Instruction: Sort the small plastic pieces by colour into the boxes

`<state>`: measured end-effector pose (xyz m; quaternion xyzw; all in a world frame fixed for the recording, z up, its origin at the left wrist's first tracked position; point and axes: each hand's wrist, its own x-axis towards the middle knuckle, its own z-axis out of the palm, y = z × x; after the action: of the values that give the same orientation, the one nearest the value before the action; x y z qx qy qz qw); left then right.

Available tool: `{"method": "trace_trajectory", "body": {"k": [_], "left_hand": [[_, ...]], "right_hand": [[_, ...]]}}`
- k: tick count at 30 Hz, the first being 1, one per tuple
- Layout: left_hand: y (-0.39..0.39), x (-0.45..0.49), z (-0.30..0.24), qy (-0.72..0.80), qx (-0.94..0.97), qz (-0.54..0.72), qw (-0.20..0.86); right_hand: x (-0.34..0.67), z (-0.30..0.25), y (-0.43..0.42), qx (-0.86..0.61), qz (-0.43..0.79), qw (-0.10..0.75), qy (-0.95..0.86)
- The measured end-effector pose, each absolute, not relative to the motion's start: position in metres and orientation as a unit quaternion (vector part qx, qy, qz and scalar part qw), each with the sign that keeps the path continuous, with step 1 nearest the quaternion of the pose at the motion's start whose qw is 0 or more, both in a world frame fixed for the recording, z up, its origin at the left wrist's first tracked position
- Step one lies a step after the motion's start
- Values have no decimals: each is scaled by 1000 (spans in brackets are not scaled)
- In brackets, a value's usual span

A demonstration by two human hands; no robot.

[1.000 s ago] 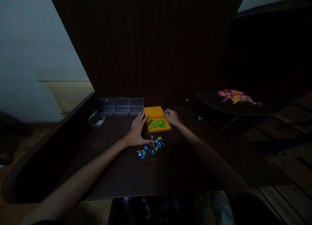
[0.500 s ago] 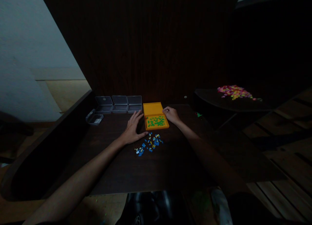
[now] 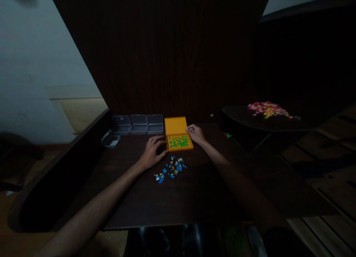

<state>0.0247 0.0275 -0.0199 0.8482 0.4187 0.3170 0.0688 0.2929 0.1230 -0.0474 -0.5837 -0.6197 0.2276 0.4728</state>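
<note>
A yellow hinged box stands open on the dark table, its lid raised toward the back. Small green building bricks are scattered in its lower tray. My left hand rests beside the box's left side, fingers bent and apart from the thumb, whose tip is near the front left corner. At the right edge, close to the hinge, my right hand has its fingers curled together against the box; anything between them is hidden. Loose blue, yellow and white bricks lie in front of the box.
Clear plastic compartment boxes with raised lids line the back left, with a smaller clear box before them. A pile of pink and yellow pieces sits on the right-hand shelf. A dark upright panel closes off the back.
My left hand's fingers have bent and drawn in from a wider spread along the box's left side. The right hand stays at the box's right edge. The view has shifted slightly.
</note>
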Motion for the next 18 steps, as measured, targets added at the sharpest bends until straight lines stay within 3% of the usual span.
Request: {"method": "trace_trajectory", "body": {"k": [8,18], "left_hand": [[41,25,-20,444,827,316,133],[65,33,-22,451,823,322,125]], "right_hand": [[290,-49,138,-573,228,501,-607],[287,-45,145,-587,198,526,-583]]}}
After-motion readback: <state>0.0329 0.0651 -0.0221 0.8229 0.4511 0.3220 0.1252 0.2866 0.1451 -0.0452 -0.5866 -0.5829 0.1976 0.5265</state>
